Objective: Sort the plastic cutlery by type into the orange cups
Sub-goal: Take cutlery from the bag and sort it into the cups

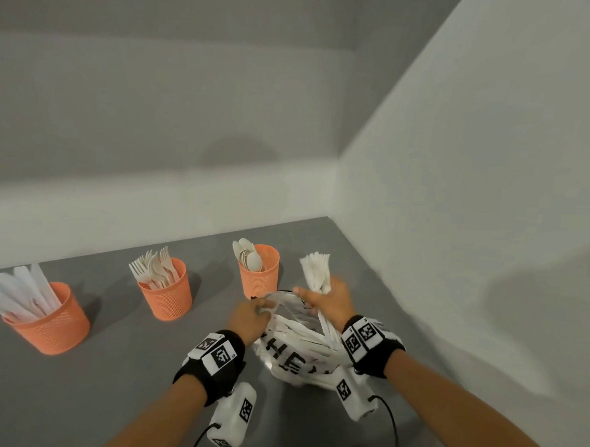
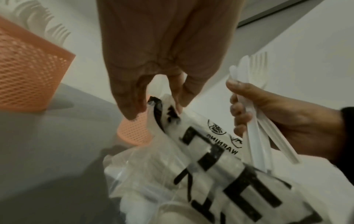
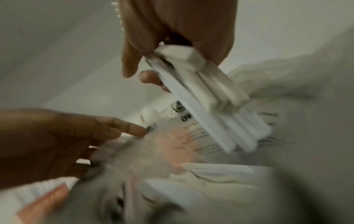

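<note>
Three orange mesh cups stand on the grey table: one with knives (image 1: 51, 316) at the left, one with forks (image 1: 167, 293) in the middle, one with spoons (image 1: 259, 269) behind my hands. A clear plastic bag (image 1: 297, 346) with black print lies at the front, white cutlery inside. My left hand (image 1: 249, 315) pinches the bag's top edge (image 2: 162, 106). My right hand (image 1: 327, 300) grips a bundle of white forks (image 1: 315, 268), tines up, handles (image 3: 216, 106) hanging over the bag's mouth.
A white wall (image 1: 476, 198) runs close along the right side of the table, and a low white ledge (image 1: 151, 202) borders its back. Bare grey tabletop (image 1: 72, 399) lies at the front left.
</note>
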{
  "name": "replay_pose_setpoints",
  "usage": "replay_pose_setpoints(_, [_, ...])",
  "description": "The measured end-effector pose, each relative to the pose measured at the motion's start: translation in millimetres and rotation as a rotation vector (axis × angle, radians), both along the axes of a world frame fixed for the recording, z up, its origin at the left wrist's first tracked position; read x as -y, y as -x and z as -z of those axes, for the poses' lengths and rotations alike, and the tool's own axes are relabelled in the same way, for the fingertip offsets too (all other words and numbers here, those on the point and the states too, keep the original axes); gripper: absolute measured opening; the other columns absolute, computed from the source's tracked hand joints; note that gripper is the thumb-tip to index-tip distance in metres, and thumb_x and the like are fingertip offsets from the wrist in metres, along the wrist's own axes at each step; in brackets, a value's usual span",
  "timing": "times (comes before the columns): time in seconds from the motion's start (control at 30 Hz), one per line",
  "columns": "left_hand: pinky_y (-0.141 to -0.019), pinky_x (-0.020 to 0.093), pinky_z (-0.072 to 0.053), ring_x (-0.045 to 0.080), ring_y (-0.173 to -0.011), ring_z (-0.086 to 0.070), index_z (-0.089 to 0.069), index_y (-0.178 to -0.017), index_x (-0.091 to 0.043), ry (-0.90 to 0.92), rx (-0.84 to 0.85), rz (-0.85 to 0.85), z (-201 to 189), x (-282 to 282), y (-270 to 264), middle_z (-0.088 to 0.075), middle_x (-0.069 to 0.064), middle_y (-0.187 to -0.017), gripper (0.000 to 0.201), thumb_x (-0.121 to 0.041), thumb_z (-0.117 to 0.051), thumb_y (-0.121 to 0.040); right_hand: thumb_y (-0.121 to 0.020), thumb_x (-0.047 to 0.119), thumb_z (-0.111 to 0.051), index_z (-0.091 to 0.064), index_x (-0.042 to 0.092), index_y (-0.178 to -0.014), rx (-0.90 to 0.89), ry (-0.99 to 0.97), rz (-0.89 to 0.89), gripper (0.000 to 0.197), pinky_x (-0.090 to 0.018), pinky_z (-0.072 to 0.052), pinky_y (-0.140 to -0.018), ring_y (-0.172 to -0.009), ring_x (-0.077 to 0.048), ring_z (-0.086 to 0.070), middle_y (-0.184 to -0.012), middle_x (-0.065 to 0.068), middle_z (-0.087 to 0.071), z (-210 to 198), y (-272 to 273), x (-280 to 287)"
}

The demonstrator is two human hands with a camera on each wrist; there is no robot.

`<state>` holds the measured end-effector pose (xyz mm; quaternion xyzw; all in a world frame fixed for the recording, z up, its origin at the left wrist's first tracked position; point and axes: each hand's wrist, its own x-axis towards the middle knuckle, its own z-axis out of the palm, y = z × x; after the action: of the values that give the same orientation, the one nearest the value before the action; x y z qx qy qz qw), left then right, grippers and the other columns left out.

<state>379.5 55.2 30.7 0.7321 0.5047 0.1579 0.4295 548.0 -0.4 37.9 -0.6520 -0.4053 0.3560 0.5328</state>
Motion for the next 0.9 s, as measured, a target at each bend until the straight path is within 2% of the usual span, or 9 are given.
replay_pose_setpoints(0.13, [-0.091, 0.033, -0.046, 0.022, -0.098, -0.059, -0.069, -0.098, -0.013, -0.258, 0.163, -0.169, -20, 8, 7, -0.064, 0.007, -0.109, 0.021, -0.011, -0.049, -0.091, -0.078, 0.021, -0.075, -0.052, 0.010, -0.082, -0.278, -0.057, 0.047, 0.026, -0.019, -0.045, -0.041, -0.037, -0.007, -0.048, -0.050, 0.002, -0.055, -25, 5, -9])
replay_pose_setpoints(0.27, [-0.066, 0.024, -0.043, 0.015, -0.069, -0.050, -0.059, -0.094, -0.007, 0.257, 0.526, -0.245, -45, 29, 20, -0.056, 0.007, -0.081, 0.021, -0.015, -0.040, -0.097, -0.080, 0.026, -0.072, -0.053, 0.012, -0.074, -0.439, -0.100, 0.066, 0.024, -0.021, -0.048, -0.045, -0.041, -0.008, -0.053, -0.058, -0.002, -0.054, -41, 25, -18])
replay_pose_setpoints(0.37, [-0.065, 0.028, -0.050, 0.019, -0.072, -0.054, -0.055, -0.091, -0.007, 0.669, 0.652, -0.255, -46, 38, 38, -0.057, 0.009, -0.079, 0.033, -0.031, -0.034, -0.099, -0.082, 0.022, -0.070, -0.059, 0.012, -0.073, -0.552, -0.136, 0.003, 0.017, -0.020, -0.047, -0.045, -0.042, -0.007, -0.054, -0.052, 0.003, -0.058, -46, 55, -26])
replay_pose_setpoints(0.43, [-0.064, 0.032, -0.056, 0.025, -0.076, -0.060, -0.055, -0.096, -0.002, 0.837, 0.755, -0.287, -40, 36, 53, -0.062, 0.016, -0.087, 0.044, -0.039, -0.032, -0.098, -0.082, 0.017, -0.070, -0.064, 0.005, -0.091, -0.600, -0.173, -0.022, 0.016, -0.020, -0.047, -0.045, -0.043, -0.009, -0.054, -0.052, 0.004, -0.058, -50, 84, -29])
replay_pose_setpoints(0.5, [-0.068, 0.032, -0.058, 0.027, -0.080, -0.066, -0.056, -0.107, 0.002, 0.926, 0.891, -0.306, -38, 34, 69, -0.065, 0.019, -0.095, 0.052, -0.041, -0.028, -0.099, -0.078, 0.016, -0.074, -0.058, 0.001, -0.104, -0.559, -0.187, -0.012, 0.034, -0.025, -0.049, -0.048, -0.047, -0.014, -0.054, -0.056, -0.002, -0.056, -51, 113, -33])
replay_pose_setpoints(0.6, [-0.066, 0.031, -0.058, 0.025, -0.080, -0.064, -0.058, -0.107, 0.001, 0.951, 1.047, -0.345, -43, 30, 97, -0.067, 0.016, -0.092, 0.040, -0.028, -0.032, -0.100, -0.071, 0.018, -0.081, -0.056, 0.002, -0.094, -0.432, -0.205, 0.009, 0.037, -0.031, -0.056, -0.056, -0.058, -0.022, -0.062, -0.066, -0.009, -0.062, -48, 153, -45])
replay_pose_setpoints(0.7, [-0.060, 0.028, -0.057, 0.022, -0.077, -0.058, -0.059, -0.100, -0.001, 0.942, 1.029, -0.388, -46, 23, 127, -0.063, 0.014, -0.089, 0.027, -0.019, -0.039, -0.097, -0.059, 0.032, -0.088, -0.052, 0.000, -0.111, -0.323, -0.224, -0.041, 0.071, -0.041, -0.058, -0.079, -0.092, -0.030, -0.067, -0.098, -0.015, -0.067, -52, 191, -53])
replay_pose_setpoints(0.83, [-0.056, 0.025, -0.055, 0.019, -0.068, -0.059, -0.060, -0.093, -0.004, 0.933, 1.024, -0.463, -48, 11, 165, -0.061, 0.010, -0.083, 0.032, -0.024, -0.036, -0.099, -0.053, 0.028, -0.086, -0.052, 0.022, -0.109, -0.241, -0.244, -0.129, 0.066, -0.048, -0.053, -0.089, -0.103, -0.029, -0.063, -0.109, -0.010, -0.064, -52, 239, -65])
replay_pose_setpoints(0.9, [-0.056, 0.024, -0.054, 0.018, -0.072, -0.057, -0.060, -0.092, -0.006, 0.914, 1.034, -0.480, -47, 5, 181, -0.059, 0.008, -0.084, 0.034, -0.026, -0.034, -0.099, -0.056, 0.022, -0.086, -0.052, 0.029, -0.105, -0.207, -0.277, -0.184, 0.060, -0.038, -0.050, -0.094, -0.104, -0.020, -0.063, -0.109, -0.006, -0.063, -46, 260, -72])
